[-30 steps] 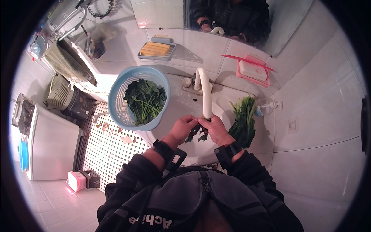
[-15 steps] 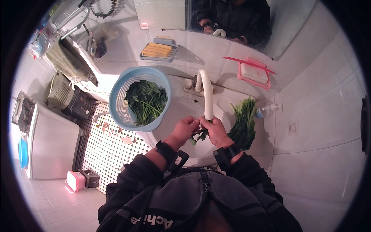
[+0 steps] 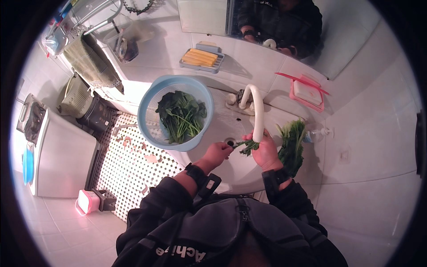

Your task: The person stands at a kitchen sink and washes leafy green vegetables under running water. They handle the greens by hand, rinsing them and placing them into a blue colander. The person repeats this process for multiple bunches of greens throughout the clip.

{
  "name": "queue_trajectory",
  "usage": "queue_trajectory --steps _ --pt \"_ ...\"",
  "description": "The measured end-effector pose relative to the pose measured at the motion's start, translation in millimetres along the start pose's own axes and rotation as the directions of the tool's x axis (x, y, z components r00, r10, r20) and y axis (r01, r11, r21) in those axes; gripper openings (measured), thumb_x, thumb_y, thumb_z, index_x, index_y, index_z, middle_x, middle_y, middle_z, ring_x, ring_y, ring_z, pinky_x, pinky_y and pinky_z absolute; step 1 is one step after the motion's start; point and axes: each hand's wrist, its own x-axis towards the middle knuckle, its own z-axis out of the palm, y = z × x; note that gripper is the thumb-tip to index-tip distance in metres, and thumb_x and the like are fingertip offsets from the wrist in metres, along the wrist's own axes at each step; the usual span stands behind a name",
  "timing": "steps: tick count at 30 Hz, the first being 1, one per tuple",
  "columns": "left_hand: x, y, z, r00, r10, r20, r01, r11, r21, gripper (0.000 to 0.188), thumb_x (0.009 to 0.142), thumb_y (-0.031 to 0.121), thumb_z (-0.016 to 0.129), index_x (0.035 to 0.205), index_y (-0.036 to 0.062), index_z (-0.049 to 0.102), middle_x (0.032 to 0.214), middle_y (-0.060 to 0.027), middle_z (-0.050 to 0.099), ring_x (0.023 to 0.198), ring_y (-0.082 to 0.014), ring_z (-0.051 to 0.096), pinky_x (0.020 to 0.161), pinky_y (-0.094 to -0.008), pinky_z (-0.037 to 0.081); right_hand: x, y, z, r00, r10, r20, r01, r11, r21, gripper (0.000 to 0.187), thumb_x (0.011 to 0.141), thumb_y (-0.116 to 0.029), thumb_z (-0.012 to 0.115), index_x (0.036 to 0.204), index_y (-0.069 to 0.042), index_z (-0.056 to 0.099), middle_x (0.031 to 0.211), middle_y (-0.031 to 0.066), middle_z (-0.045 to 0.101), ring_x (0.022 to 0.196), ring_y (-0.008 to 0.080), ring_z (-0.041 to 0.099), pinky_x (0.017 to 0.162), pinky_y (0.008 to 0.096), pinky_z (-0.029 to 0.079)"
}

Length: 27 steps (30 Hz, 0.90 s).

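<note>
My right hand (image 3: pixel 265 154) is under the white spout of the faucet (image 3: pixel 258 120), closed on a small sprig of leafy greens (image 3: pixel 249 148). The sprig points left across the white sink (image 3: pixel 231 173). My left hand (image 3: pixel 217 153) is beside the drain hole (image 3: pixel 230 142), its fingers pinched together close to the sprig's left end; what they hold is too small to make out. To the left, a blue colander (image 3: pixel 144 133) holds loose dark green leaves (image 3: pixel 180 115). A bunch of leafy greens (image 3: pixel 291 149) lies on the sink's right side.
A clear pump bottle (image 3: pixel 313 135) stands right of the bunch. A grey soap dish (image 3: pixel 202 66) with yellow bars and a pink soap dish (image 3: pixel 307 93) sit along the wall behind. A mirror (image 3: pixel 280 26) hangs above. A white appliance (image 3: pixel 66 155) stands at left.
My hands have moved apart: the right keeps the sprig under the spout, the left has drawn off to the left toward the drain. The whole view has shifted slightly.
</note>
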Motion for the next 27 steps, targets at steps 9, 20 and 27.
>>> queue_trajectory --steps 9,20,27 --pt "-7 4 -17 0.961 -0.045 0.271 0.239 0.624 -0.744 0.049 0.093 0.041 0.034 0.120 0.0027 0.047 0.114 -0.0126 0.054 0.106 -0.0252 0.050 0.092 -0.0394 0.038 1 8 12 0.993 0.059 -0.100 -0.053 0.996 0.066 0.003 0.085 -0.011 0.049 0.083 -0.010 0.047 0.065 0.0006 0.040 0.057 0.0139 0.040 0.064 0.0370 0.042" --pt "-11 31 -23 0.957 -0.085 0.278 0.234 0.792 -0.564 0.056 0.093 0.047 0.024 0.120 0.0064 0.050 0.118 -0.0081 0.053 0.114 -0.0199 0.043 0.096 -0.0347 0.029 -2 10 33 0.975 0.024 -0.220 -0.018 0.999 0.031 0.016 0.090 -0.022 0.049 0.081 -0.010 0.046 0.065 0.0001 0.040 0.059 0.0146 0.041 0.061 0.0338 0.041" --pt "-19 36 -27 0.992 0.090 0.092 -0.059 0.952 -0.301 0.044 0.092 0.040 0.036 0.120 0.0092 0.051 0.107 -0.0039 0.059 0.098 -0.0152 0.054 0.084 -0.0300 0.037 3 22 41 0.984 0.031 -0.175 0.002 0.982 0.187 0.013 0.090 -0.020 0.045 0.081 -0.009 0.046 0.062 0.0007 0.040 0.059 0.0161 0.041 0.065 0.0363 0.040"
